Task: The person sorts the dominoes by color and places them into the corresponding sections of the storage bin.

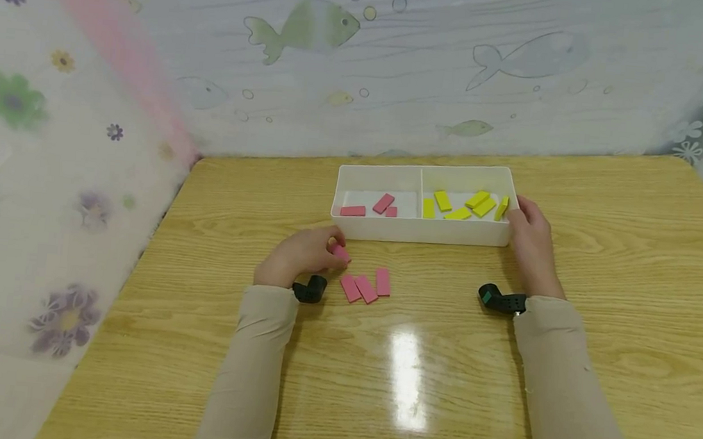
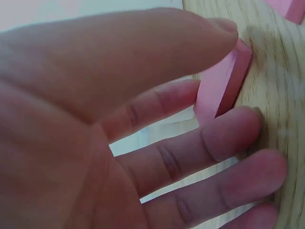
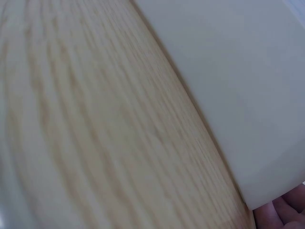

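My left hand [image 1: 306,252] pinches a small pink block [image 1: 341,252] between thumb and index finger, just in front of the white box. In the left wrist view this pink block [image 2: 219,86] stands tilted close over the wood. Three more pink blocks [image 1: 365,289] lie on the table to the right of that hand. With my right hand [image 1: 532,239] I hold the right end of the white two-part box [image 1: 419,232]. The right wrist view shows the box's side [image 3: 228,90] and curled fingers [image 3: 290,210] at its corner.
Inside the box's left compartment lie a few pink blocks [image 1: 383,203]; several yellow blocks [image 1: 477,200] lie in the right one. Behind the wooden table [image 1: 620,306] rises a wall covering [image 1: 400,98] with fish drawings. A flowered covering [image 1: 34,185] runs along the left.
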Tool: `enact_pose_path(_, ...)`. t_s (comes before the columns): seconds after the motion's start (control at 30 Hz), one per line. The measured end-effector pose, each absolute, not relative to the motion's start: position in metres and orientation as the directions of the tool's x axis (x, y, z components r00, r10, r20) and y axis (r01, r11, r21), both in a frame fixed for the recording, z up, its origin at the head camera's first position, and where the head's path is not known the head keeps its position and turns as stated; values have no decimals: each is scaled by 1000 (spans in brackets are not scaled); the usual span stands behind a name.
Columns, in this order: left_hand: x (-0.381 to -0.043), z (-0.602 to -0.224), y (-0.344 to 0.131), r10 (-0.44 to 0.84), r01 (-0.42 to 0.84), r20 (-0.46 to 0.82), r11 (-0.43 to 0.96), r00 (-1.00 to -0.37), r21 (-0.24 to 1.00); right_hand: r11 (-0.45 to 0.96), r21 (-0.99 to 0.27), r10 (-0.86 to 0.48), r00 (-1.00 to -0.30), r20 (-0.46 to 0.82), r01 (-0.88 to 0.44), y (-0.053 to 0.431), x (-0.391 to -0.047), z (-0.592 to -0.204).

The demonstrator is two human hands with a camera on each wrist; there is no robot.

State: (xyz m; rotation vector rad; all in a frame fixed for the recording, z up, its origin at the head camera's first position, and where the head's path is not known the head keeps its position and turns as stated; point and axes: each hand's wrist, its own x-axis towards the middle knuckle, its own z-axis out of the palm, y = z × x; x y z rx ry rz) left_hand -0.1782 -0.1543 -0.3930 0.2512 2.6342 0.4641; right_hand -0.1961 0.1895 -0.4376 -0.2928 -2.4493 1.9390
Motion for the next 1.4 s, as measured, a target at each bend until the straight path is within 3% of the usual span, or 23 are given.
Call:
enact_pose_path(0.87,-176,-397,-144,281,166,-368,935,-887,315,213,-965,151,-981,-122,152,189,-195,-437)
enact_pose_path(1.4,-180,-396,-144,351,180,-355,883,-866,433,212,-966,153,-981,-117,148,188,-195,-436)
